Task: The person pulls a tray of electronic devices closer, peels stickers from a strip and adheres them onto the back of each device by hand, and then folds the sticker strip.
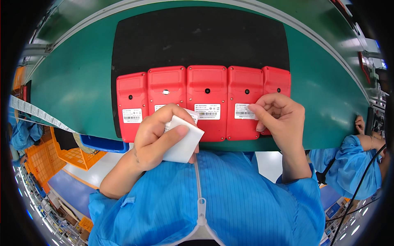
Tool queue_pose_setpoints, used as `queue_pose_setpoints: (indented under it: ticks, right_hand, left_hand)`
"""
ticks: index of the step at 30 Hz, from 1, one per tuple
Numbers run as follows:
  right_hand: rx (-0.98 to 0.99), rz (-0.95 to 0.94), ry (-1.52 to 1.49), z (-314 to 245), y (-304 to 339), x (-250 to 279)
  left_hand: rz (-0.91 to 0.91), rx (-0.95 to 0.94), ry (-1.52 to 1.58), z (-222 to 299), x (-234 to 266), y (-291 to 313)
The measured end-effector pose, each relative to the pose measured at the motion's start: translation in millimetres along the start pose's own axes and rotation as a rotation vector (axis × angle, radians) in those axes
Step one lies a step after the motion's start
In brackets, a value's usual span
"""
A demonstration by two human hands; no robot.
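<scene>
Several red handheld device housings [207, 84] lie face down side by side, each with a small round opening near the top. White printed labels [132, 116] sit on the lower part of those whose lower backs show. My left hand [158, 137] is closed on a folded white sheet of label paper [182, 143], held over the lower part of the second and third housings. At the fourth housing [242, 131], my right hand [281, 117] has its thumb and curled fingers close together by the upper right corner of its label [245, 111]. Anything between those fingertips is hidden. The hand partly covers the rightmost housing [277, 80].
The housings rest on a black mat [201, 37] on a green worktop [74, 90]. A strip of labels [41, 115] hangs at the left edge, near a blue bin [102, 143] and orange crates [72, 156]. Another person's blue sleeve [349, 164] shows at right.
</scene>
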State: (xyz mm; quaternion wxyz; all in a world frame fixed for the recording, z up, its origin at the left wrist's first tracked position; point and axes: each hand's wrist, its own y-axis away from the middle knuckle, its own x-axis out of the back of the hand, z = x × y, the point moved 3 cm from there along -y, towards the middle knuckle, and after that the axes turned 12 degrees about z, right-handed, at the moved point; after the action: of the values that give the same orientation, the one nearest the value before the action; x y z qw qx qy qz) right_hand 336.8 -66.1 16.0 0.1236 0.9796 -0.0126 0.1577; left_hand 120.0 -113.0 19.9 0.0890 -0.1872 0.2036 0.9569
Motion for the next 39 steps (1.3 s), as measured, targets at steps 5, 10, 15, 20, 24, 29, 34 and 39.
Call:
queue_pose_setpoints:
  ticks: [5, 10, 15, 20, 24, 29, 34, 39]
  right_hand:
    - [0.117, 0.01, 0.21, -9.9, 0.7, -2.5]
    - [0.424, 0.021, 0.948, -28.1, -2.2, 0.8]
    - [0.242, -0.204, -0.136, -28.9, 27.5, -36.6]
    - [0.166, -0.209, -0.517, -21.4, 42.6, -61.0]
    - [0.477, -0.027, -0.306, -20.5, 36.6, -58.3]
    - [0.368, 0.211, -0.189, -26.6, 21.7, -49.0]
    - [-0.034, -0.119, -0.14, -18.8, 9.1, -50.2]
    - [-0.059, -0.101, -0.019, -20.3, 6.8, -53.2]
  left_hand:
    - [0.039, 0.019, -0.051, -0.9, -0.9, 1.7]
    - [0.083, 0.053, -0.058, -0.3, -1.2, 5.5]
    - [0.098, -0.122, -0.325, -3.7, 0.1, 5.4]
    - [0.068, -0.264, -0.437, -1.1, 1.5, 5.8]
    - [0.049, -0.096, -0.253, -4.9, 0.1, 8.7]
    - [0.008, -0.167, -0.464, -0.6, 4.2, 19.8]
    - [0.079, -0.345, -0.372, 13.6, 30.5, 29.4]
    - [0.256, -0.383, -0.472, 23.5, 31.0, 30.4]
